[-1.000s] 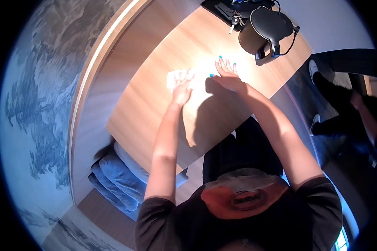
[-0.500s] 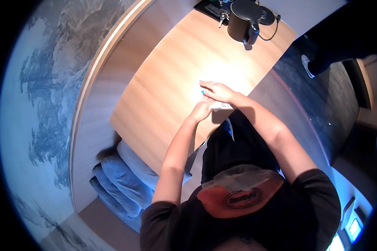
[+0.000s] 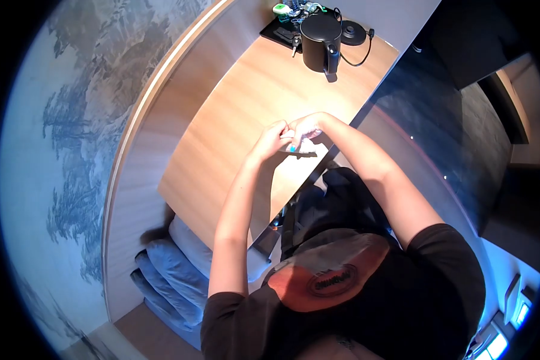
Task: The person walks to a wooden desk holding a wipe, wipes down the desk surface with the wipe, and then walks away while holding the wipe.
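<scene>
Over the near edge of the wooden table (image 3: 222,120), my left hand (image 3: 274,139) is closed, its fingers curled against my other hand. My right hand (image 3: 308,127) is bent down at the wrist, with its fingers closed on a white cloth or tissue (image 3: 308,147). The white piece hangs just below the fingers, close to the tabletop. Whether my left fingers also grip part of it is hidden where the hands meet.
A black kettle (image 3: 321,43) stands at the table's far side, beside its round base (image 3: 353,33) and cord. Behind it a black tray (image 3: 280,33) holds keys and small bottles. Folded blue-grey cushions (image 3: 174,270) lie lower left.
Both hands, flat and spread on the table a second ago, have drawn back to the near edge and closed together. The white cloth came along. The person at the right has left view.
</scene>
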A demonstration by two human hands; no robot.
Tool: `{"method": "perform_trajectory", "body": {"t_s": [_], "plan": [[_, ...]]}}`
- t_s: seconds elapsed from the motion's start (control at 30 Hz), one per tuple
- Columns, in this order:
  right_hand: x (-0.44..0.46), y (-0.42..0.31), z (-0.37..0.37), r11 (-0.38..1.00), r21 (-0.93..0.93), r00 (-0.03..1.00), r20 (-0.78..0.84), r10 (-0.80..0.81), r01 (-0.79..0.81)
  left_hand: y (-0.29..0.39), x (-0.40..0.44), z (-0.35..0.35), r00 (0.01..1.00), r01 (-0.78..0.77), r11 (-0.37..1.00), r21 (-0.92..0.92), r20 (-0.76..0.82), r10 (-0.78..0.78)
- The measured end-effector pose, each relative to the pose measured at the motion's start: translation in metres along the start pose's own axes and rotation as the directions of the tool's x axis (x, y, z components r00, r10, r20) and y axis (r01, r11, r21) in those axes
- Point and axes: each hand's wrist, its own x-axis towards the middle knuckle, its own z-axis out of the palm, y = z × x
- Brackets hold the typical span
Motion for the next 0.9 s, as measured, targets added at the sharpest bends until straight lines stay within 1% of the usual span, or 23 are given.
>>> {"method": "perform_trajectory", "body": {"t_s": [0.03, 0.07, 0.1, 0.13, 0.17, 0.2, 0.23, 0.27, 0.3, 0.33, 0.37, 0.4, 0.47, 0.5, 0.53, 0.6, 0.63, 0.7, 0.73, 0.77, 0.8, 0.9], "plan": [[0.000, 0.002, -0.007, 0.999, -0.037, 0.999, -0.014, 0.030, -0.030, 0.002, 0.008, 0.001, 0.999, 0.039, 0.999, -0.020, -0.001, -0.039], [0.001, 0.006, -0.012, 0.995, -0.091, 0.996, -0.072, -0.049, 0.042, 0.004, 0.016, 0.003, 0.997, 0.077, 0.996, -0.041, 0.001, -0.077], [0.001, 0.008, -0.015, 0.982, -0.151, 0.983, -0.127, -0.135, 0.115, -0.001, 0.025, 0.004, 0.992, 0.127, 0.982, -0.140, 0.001, -0.128], [-0.001, 0.008, -0.021, 0.959, -0.215, 0.959, -0.176, -0.223, 0.183, -0.005, 0.033, 0.007, 0.986, 0.135, 0.967, -0.215, -0.066, -0.152], [-0.006, 0.004, -0.033, 0.861, -0.488, 0.908, -0.281, -0.310, 0.142, -0.009, 0.039, 0.011, 0.975, 0.138, 0.947, -0.290, -0.130, -0.182], [-0.010, 0.000, -0.048, 0.826, -0.557, 0.843, -0.405, -0.354, 0.080, -0.010, 0.046, 0.011, 0.957, 0.137, 0.920, -0.366, -0.191, -0.218], [-0.013, -0.003, -0.062, 0.790, -0.613, 0.757, -0.512, -0.407, 0.009, -0.015, 0.051, 0.012, 0.929, 0.100, 0.920, -0.379, -0.296, -0.223], [-0.016, -0.003, -0.074, 0.754, -0.653, 0.654, -0.600, -0.461, -0.068, -0.020, 0.054, 0.012, 0.886, 0.162, 0.930, -0.329, -0.365, -0.284], [-0.030, -0.006, -0.069, 0.647, -0.762, 0.403, -0.589, -0.701, 0.012, -0.022, 0.054, 0.011, 0.834, 0.233, 0.930, -0.285, -0.433, -0.341], [-0.039, -0.009, -0.072, 0.645, -0.759, 0.325, -0.591, -0.738, 0.085, -0.024, 0.051, 0.012, 0.771, 0.310, 0.918, -0.247, -0.499, -0.395], [-0.048, -0.012, -0.075, 0.632, -0.759, 0.246, -0.589, -0.770, 0.157, -0.032, 0.046, 0.015, 0.744, 0.427, 0.874, -0.234, -0.459, -0.486], [-0.041, 0.008, -0.109, 0.308, -0.932, 0.140, -0.336, -0.931, -0.193, -0.043, 0.038, 0.022, 0.744, 0.457, 0.881, -0.120, -0.492, -0.453], [-0.047, 0.022, -0.132, 0.328, -0.874, 0.369, -0.455, -0.810, -0.358, -0.064, 0.018, 0.034, 0.751, 0.511, 0.852, 0.113, -0.540, -0.379], [-0.033, 0.041, -0.159, 0.498, -0.818, 0.404, -0.575, -0.711, -0.288, -0.064, 0.006, 0.035, 0.745, 0.566, 0.820, 0.084, -0.479, -0.465], [-0.039, 0.042, -0.156, 0.365, -0.849, 0.491, -0.521, -0.699, -0.382, -0.066, -0.008, 0.039, 0.727, 0.597, 0.787, 0.155, -0.517, -0.451], [-0.029, 0.040, -0.148, 0.390, -0.821, 0.436, -0.558, -0.706, -0.418, -0.070, -0.035, 0.048, 0.701, 0.650, 0.703, 0.288, -0.583, -0.411], [-0.023, 0.036, -0.145, 0.383, -0.813, 0.394, -0.557, -0.731, -0.439, -0.075, -0.048, 0.049, 0.683, 0.681, 0.687, 0.255, -0.560, -0.469], [0.001, 0.030, -0.133, 0.365, -0.800, 0.324, -0.546, -0.773, -0.476, -0.077, -0.077, 0.055, 0.666, 0.689, 0.688, 0.228, -0.572, -0.478], [0.018, 0.026, -0.133, 0.335, -0.833, 0.362, -0.507, -0.782, -0.440, -0.075, -0.085, 0.053, 0.666, 0.685, 0.694, 0.223, -0.578, -0.471], [0.032, 0.023, -0.129, 0.323, -0.836, 0.371, -0.500, -0.782, -0.444, -0.072, -0.090, 0.052, 0.678, 0.682, 0.695, 0.229, -0.555, -0.483], [0.045, 0.022, -0.124, 0.310, -0.838, 0.379, -0.493, -0.783, -0.449, -0.070, -0.092, 0.053, 0.681, 0.672, 0.714, 0.199, -0.546, -0.489], [0.075, 0.025, -0.105, 0.203, -0.869, 0.447, -0.417, -0.791, -0.451, -0.058, -0.098, 0.047, 0.685, 0.644, 0.758, 0.100, -0.518, -0.513]]}}
